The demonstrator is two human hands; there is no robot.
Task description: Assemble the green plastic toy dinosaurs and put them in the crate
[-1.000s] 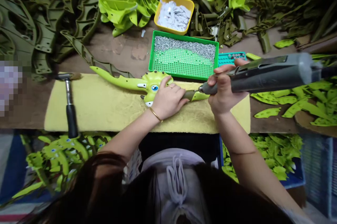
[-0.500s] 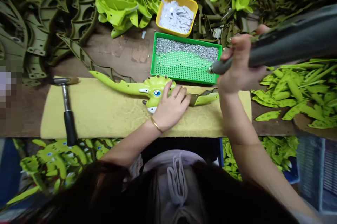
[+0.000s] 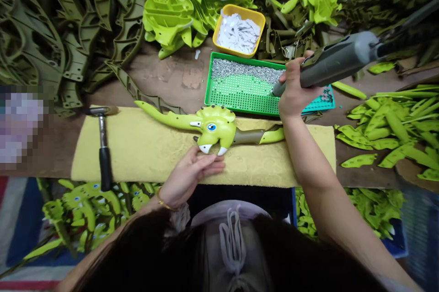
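A lime-green plastic dinosaur-head toy piece [image 3: 219,127], with a blue eye, a long curved arm to the left and an olive grip to the right, lies on a yellow cloth pad [image 3: 137,159]. Just below its white-tipped mouth is my left hand [image 3: 190,173], fingers stretched out and close to the lower edge; whether they touch it I cannot tell. My right hand [image 3: 295,90] is wrapped round a grey electric screwdriver [image 3: 336,63]. The screwdriver's tip points down into a green perforated tray [image 3: 240,95] with small silver screws along its back.
On the pad's left lies a hammer [image 3: 104,145]. A yellow bin [image 3: 259,22] of white pieces stands behind the tray. Olive parts [image 3: 68,31] pile at the left, lime-green shells [image 3: 171,13] at the back, and flat green pieces [image 3: 384,122] at the right. More green parts sit below the table edge.
My left hand has come off the top of the toy piece and moved down below its mouth. My right hand keeps the screwdriver at the tray, tilted differently. The view has shifted slightly.
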